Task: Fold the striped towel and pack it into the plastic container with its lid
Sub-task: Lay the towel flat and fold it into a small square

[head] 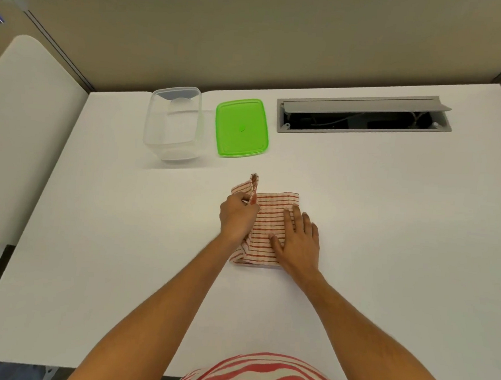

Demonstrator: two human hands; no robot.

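On the white desk (91, 238), the left hand (237, 217) pinches up a raised edge of the half-folded red-striped towel (271, 218) while the right hand (297, 240) presses flat on it, with the clear plastic container (173, 125) and green lid (241, 128) lying side by side beyond, no writing legible.

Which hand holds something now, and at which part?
The left hand pinches the striped towel at its raised left edge; the right hand only presses it flat.

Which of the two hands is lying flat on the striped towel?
The right hand: open, fingers spread on the red-striped cloth towel. The left hand pinches a raised fold instead.
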